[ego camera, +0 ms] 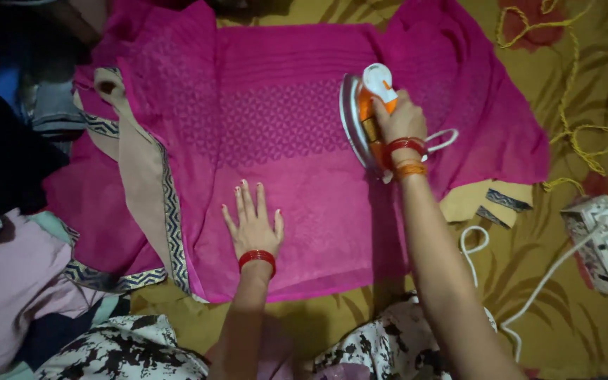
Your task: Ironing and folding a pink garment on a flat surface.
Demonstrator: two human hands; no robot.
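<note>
Two hands work over a pink patterned cloth, the biggest thing in view, spread nearly flat on a mustard leaf-print sheet that covers the floor. Along the cloth's left edge runs a beige border strip with dark geometric trim, folded back on itself. Beyond that left edge lies a heap of other clothes.

On the cloth's right half stands the orange-and-white electric iron, tipped up on its side so the shiny soleplate faces left, off the fabric, likely to keep heat from it. Its long axis runs roughly up and down the view, the nose pointing away from the person. The right hand has its fingers wrapped around the iron's handle, holding it.

Near the cloth's lower edge the left hand lies palm down, fingers spread wide and holding nothing, seemingly pressing the fabric smooth.

Right of the cloth sit a white extension socket box, a white cord and a yellow string.
</note>
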